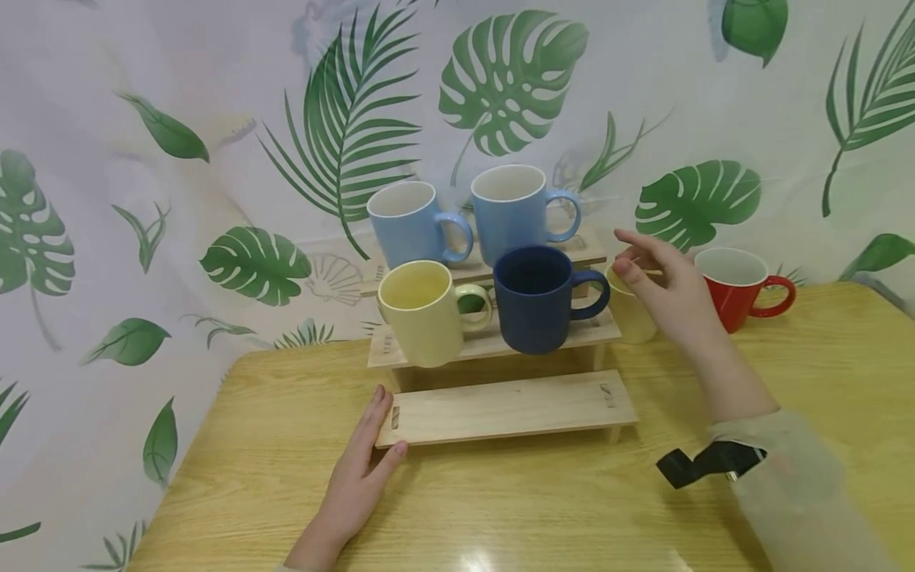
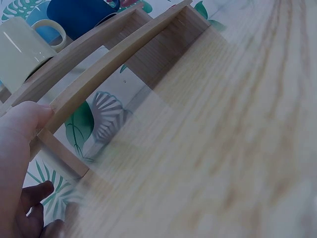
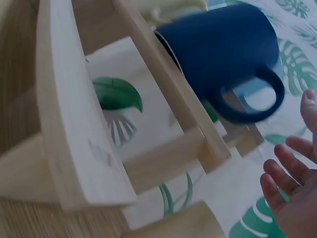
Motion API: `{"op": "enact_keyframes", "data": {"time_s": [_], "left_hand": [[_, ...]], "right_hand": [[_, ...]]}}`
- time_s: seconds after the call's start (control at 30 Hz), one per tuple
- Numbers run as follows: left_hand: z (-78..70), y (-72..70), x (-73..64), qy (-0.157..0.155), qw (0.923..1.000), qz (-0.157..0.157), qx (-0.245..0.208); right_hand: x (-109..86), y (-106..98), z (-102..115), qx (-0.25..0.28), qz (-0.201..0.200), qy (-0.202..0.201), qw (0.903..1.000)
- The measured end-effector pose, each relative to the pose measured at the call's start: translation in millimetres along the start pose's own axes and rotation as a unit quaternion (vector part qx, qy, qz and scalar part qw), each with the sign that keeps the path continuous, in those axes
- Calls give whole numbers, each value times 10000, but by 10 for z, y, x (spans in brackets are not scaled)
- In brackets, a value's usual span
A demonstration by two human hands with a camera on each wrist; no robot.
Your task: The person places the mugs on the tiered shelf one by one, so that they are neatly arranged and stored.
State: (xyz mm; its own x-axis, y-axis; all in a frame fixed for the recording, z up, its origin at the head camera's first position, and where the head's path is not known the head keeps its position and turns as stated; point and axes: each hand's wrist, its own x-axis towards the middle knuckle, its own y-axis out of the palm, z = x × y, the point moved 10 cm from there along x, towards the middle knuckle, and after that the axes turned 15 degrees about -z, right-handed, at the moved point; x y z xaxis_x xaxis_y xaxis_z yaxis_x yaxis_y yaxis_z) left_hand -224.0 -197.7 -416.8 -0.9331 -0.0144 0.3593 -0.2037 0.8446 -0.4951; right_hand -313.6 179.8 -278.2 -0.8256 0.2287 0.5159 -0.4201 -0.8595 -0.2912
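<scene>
My left hand [image 1: 360, 473] rests against the left end of a three-step wooden rack [image 1: 507, 409], fingers stretched along the lowest board's end and thumb at its front corner. To the right of the rack, my right hand [image 1: 668, 290] is raised with relaxed, spread fingers and nothing in them. It partly covers a pale yellow mug [image 1: 632, 318] standing behind it. A red mug [image 1: 739, 290] with a white inside stands just right of that hand. On the middle step are another yellow mug [image 1: 425, 322] and a dark blue mug [image 1: 536, 306].
Two light blue mugs [image 1: 403, 222] sit on the top step, handles to the right. The lowest step's bare board faces me. Everything stands on a wood-grain table [image 1: 500, 508], with a leaf-patterned cloth [image 1: 236, 191] hanging behind it.
</scene>
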Motion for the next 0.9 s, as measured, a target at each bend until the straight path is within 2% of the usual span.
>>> {"op": "enact_keyframes", "data": {"time_s": [0.2,0.43,0.73,0.9], "left_hand": [[19,-12,-2,21,10000,-43,44],[10,-12,7,60,9999,-56,61],[14,-19,13,70,9999,-90,35],[18,-13,12,46,10000,-74,36]], "right_hand": [[64,-114,-145,-667,-38,-256,9974],[87,-81,-327,-1101,196,-701,9913],[89,-88,-659,-1458,502,-232,9878],[95,-98,-775,-1626,557,-136,9850]]}}
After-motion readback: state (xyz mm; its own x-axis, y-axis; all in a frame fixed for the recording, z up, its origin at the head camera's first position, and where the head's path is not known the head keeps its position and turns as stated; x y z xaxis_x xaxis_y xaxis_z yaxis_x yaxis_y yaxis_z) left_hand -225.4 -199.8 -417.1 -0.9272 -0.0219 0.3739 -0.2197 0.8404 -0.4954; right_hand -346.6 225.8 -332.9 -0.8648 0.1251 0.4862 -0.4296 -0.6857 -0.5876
